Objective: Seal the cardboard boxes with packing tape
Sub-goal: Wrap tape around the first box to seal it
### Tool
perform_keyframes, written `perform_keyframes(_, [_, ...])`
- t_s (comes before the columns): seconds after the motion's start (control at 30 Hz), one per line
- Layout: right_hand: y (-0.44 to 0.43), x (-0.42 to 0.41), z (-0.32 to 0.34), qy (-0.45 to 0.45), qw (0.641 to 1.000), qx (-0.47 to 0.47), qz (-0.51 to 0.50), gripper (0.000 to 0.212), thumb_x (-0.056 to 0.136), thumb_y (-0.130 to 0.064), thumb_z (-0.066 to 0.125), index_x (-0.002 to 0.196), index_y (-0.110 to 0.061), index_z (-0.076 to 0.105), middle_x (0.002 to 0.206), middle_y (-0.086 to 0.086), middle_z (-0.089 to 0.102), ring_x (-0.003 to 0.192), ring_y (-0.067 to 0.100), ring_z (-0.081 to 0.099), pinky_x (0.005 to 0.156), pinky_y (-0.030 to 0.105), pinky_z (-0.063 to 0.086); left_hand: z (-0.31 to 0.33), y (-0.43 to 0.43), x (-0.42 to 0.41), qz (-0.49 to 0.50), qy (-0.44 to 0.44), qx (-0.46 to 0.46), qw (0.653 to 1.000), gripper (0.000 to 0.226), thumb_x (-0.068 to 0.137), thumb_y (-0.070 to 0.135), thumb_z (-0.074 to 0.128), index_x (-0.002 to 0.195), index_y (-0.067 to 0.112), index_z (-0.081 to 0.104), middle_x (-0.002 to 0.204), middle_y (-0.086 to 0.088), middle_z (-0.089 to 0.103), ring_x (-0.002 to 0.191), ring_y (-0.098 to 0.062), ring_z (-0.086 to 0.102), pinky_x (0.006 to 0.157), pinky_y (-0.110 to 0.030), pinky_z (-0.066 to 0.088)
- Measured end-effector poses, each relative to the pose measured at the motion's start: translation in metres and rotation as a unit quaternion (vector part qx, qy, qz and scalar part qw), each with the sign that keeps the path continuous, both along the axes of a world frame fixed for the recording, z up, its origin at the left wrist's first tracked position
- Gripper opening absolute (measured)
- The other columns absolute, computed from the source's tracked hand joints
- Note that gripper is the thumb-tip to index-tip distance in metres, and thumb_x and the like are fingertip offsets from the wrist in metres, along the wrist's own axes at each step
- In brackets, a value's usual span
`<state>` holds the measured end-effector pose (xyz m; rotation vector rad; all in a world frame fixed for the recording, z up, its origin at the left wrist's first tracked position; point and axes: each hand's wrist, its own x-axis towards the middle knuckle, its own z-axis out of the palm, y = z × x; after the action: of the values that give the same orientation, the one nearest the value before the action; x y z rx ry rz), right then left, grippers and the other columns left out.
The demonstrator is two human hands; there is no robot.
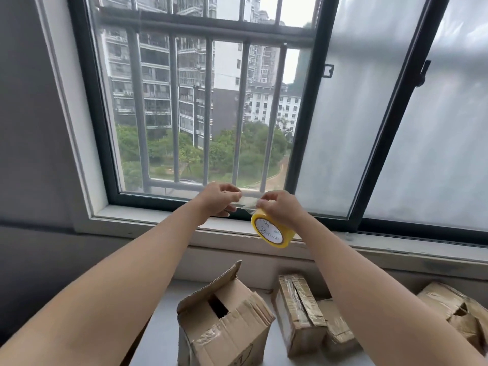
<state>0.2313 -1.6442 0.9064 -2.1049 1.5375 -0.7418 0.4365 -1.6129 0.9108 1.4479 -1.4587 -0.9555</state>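
Head cam: right hand [277, 207] grips the tape roll [272, 231], left hand [219, 200] pinches its free end, both up by the window. Open box [224, 320] sits straight below, slightly nearer the left arm.

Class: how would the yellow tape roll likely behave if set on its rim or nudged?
Round, so the tape roll would probably roll away on its rim. It seems light: the right hand alone holds it up. Its clear strip, stretched to the left hand, looks thin and likely floppy.
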Motion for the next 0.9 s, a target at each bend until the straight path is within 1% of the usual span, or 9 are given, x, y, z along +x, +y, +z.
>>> perform_keyframes(0.07, [-0.004, -0.006, -0.002, -0.008, 1.000, 0.005, -0.007, 0.021, 0.099, -0.040, 0.060, 0.106, -0.028, 0.075, 0.104, 0.000, 0.068, 0.086, 0.015, 0.060, 0.070, 0.028, 0.045, -0.009, 0.005, 0.009, 0.017, -0.013, -0.004, 1.000, 0.014, 0.103, 0.027, 0.061, 0.111, 0.017, 0.067, 0.110, -0.009, 0.074, 0.090, -0.021, 0.071, 0.081, -0.035, 0.058])
perform_keyframes(0.2, [-0.013, -0.017, -0.008, 0.020, 1.000, 0.006, 0.006, 0.019, 0.099, -0.041, 0.060, 0.103, -0.028, 0.074, 0.099, -0.002, 0.067, 0.081, 0.011, 0.057, 0.061, 0.023, 0.041, -0.048, 0.012, 0.022, -0.033, -0.253, 0.064, 0.965, 0.034, 0.101, 0.050, 0.057, 0.110, 0.020, 0.071, 0.112, 0.000, 0.072, 0.104, -0.021, 0.067, 0.092, -0.038, 0.054])
perform_keyframes(0.3, [-0.019, -0.023, -0.014, 0.032, 0.999, 0.014, 0.034, 0.024, 0.100, -0.037, 0.060, 0.106, -0.022, 0.077, 0.087, -0.010, 0.064, 0.079, 0.008, 0.057, 0.062, 0.022, 0.042, -0.083, 0.022, 0.006, -0.079, -0.384, 0.119, 0.912, 0.069, 0.098, 0.065, 0.051, 0.147, 0.017, 0.051, 0.150, -0.003, 0.054, 0.136, -0.021, 0.050, 0.112, -0.035, 0.040])
perform_keyframes(0.4, [-0.027, -0.032, -0.024, 0.041, 0.997, 0.026, 0.061, 0.025, 0.100, -0.037, 0.061, 0.109, -0.020, 0.076, 0.095, -0.006, 0.067, 0.093, 0.017, 0.062, 0.076, 0.027, 0.044, -0.112, 0.031, -0.024, -0.095, -0.401, 0.121, 0.903, 0.089, 0.095, 0.067, 0.054, 0.160, 0.013, 0.028, 0.166, -0.003, 0.030, 0.153, -0.021, 0.028, 0.124, -0.037, 0.024])
perform_keyframes(0.53, [-0.032, -0.044, -0.040, 0.073, 0.991, 0.038, 0.106, 0.024, 0.099, -0.037, 0.062, 0.108, -0.019, 0.076, 0.097, -0.005, 0.066, 0.096, 0.017, 0.060, 0.080, 0.028, 0.044, -0.145, 0.041, -0.055, -0.087, -0.420, 0.134, 0.893, 0.078, 0.090, 0.069, 0.059, 0.144, 0.015, 0.043, 0.149, 0.003, 0.045, 0.146, -0.025, 0.037, 0.116, -0.043, 0.035])
perform_keyframes(0.63, [-0.038, -0.052, -0.056, 0.097, 0.985, 0.063, 0.130, 0.024, 0.097, -0.040, 0.063, 0.109, -0.024, 0.076, 0.105, -0.002, 0.072, 0.102, 0.020, 0.063, 0.087, 0.032, 0.050, -0.171, 0.053, -0.068, -0.075, -0.372, 0.159, 0.911, 0.087, 0.088, 0.066, 0.064, 0.154, 0.018, 0.034, 0.151, 0.012, 0.041, 0.145, -0.020, 0.039, 0.115, -0.035, 0.035])
perform_keyframes(0.73, [-0.043, -0.056, -0.074, 0.128, 0.978, 0.080, 0.143, 0.029, 0.097, -0.041, 0.062, 0.116, -0.021, 0.075, 0.116, 0.003, 0.072, 0.111, 0.024, 0.063, 0.094, 0.034, 0.051, -0.201, 0.063, -0.074, -0.086, -0.433, 0.115, 0.890, 0.085, 0.079, 0.081, 0.056, 0.141, 0.025, 0.043, 0.145, 0.009, 0.046, 0.141, -0.020, 0.043, 0.114, -0.037, 0.037])
perform_keyframes(0.83, [-0.046, -0.059, -0.091, 0.157, 0.970, 0.087, 0.164, 0.033, 0.099, -0.042, 0.062, 0.117, -0.018, 0.074, 0.112, 0.004, 0.072, 0.105, 0.023, 0.064, 0.085, 0.031, 0.050, -0.222, 0.067, -0.083, -0.060, -0.469, 0.143, 0.869, 0.099, 0.088, 0.080, 0.045, 0.163, 0.023, 0.016, 0.170, -0.005, 0.016, 0.157, -0.024, 0.015, 0.126, -0.043, 0.019])
perform_keyframes(0.9, [-0.046, -0.060, -0.104, 0.156, 0.967, 0.097, 0.177, 0.031, 0.098, -0.042, 0.062, 0.113, -0.018, 0.075, 0.103, 0.002, 0.072, 0.098, 0.021, 0.064, 0.079, 0.029, 0.046, -0.227, 0.069, -0.089, -0.019, -0.459, 0.175, 0.871, 0.078, 0.099, 0.072, 0.029, 0.164, 0.035, 0.007, 0.172, -0.007, 0.003, 0.159, -0.026, 0.002, 0.126, -0.051, 0.011])
